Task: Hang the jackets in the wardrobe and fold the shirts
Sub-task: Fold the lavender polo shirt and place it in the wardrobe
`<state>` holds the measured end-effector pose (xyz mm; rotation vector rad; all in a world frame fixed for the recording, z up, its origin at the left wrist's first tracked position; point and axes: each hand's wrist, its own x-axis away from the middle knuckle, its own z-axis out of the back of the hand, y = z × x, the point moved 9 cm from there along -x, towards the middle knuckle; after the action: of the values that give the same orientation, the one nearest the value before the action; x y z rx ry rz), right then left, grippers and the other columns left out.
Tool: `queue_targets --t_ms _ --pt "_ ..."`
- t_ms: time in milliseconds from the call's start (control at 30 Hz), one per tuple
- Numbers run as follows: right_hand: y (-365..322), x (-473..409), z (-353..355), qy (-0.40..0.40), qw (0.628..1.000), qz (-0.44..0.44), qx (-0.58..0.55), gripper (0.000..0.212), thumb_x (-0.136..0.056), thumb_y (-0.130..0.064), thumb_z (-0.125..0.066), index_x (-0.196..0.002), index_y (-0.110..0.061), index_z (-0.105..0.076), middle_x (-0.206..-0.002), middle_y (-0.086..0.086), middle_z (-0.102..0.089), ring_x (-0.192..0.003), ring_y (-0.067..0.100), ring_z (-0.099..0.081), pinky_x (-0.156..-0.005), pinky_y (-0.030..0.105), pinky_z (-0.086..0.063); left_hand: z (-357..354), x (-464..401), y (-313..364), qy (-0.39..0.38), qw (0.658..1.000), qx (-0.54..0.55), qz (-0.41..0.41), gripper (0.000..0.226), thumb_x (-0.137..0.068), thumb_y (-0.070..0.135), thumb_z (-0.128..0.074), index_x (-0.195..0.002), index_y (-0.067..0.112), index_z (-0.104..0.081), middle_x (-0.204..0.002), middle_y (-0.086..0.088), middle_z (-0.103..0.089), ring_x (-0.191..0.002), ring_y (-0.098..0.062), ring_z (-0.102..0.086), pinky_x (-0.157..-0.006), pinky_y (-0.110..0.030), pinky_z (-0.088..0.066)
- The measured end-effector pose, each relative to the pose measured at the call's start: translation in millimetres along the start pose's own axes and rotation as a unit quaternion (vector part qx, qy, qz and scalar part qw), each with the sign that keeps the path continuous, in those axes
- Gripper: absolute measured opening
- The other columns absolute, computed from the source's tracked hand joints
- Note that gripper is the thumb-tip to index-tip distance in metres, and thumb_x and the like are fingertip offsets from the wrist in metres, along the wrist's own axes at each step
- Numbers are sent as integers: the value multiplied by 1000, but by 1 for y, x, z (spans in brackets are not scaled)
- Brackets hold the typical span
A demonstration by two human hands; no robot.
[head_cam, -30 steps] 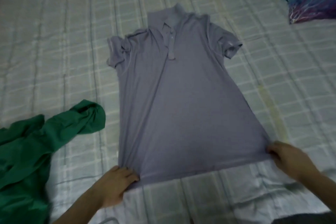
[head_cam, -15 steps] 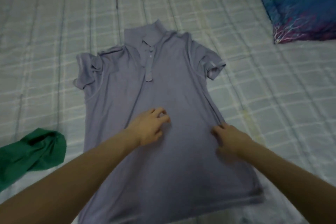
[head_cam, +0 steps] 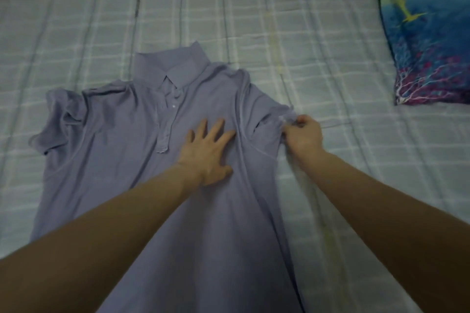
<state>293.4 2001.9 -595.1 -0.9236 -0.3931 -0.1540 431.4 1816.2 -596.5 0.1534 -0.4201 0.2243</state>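
Observation:
A lavender-grey polo shirt (head_cam: 114, 150) lies front up on the bed, collar pointing away from me, its lower hem out of view below. My left hand (head_cam: 207, 152) presses flat on the chest just right of the button placket, fingers spread. My right hand (head_cam: 302, 138) pinches the edge of the shirt's right sleeve (head_cam: 269, 122), which is bunched and slightly lifted. The left sleeve (head_cam: 58, 119) lies crumpled on the sheet.
The bed is covered by a pale checked sheet (head_cam: 330, 46). A pillow (head_cam: 427, 46) with a blue sea print lies at the far right.
Both hands left the shirt's hem and moved up: the left now rests flat on the chest, the right has gripped the right sleeve. The green garment has dropped out of view.

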Motion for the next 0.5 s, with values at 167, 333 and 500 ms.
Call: queue_targets --t_ms 167,333,500 --pt "16 -41 70 23 945 -123 -302 34 -91 7 -31 -69 -16 -40 -56 6 -44 -26 7 -37 -34 10 -30 2 -10 9 -23 1000 -13 -9 94 -76 61 -58 -149 38 -3 -159 9 15 -147 -32 9 -116 -58 -7" --pt "23 -69 93 -92 975 -173 -107 29 -94 -35 -45 -74 -15 -49 -58 6 -51 -35 15 -42 -39 14 -30 36 -21 36 103 991 47 -65 73 -73 53 -36 -143 32 -29 -161 3 -9 -148 -25 -6 -118 -52 -12" --pt "3 -44 37 -115 980 16 162 47 -75 -57 -70 -67 -11 -62 -74 11 -62 -71 23 -57 -66 29 -43 9 -38 50 25 998 14 -55 74 -90 59 -38 -152 37 -6 -162 3 11 -148 -22 11 -120 -46 1"
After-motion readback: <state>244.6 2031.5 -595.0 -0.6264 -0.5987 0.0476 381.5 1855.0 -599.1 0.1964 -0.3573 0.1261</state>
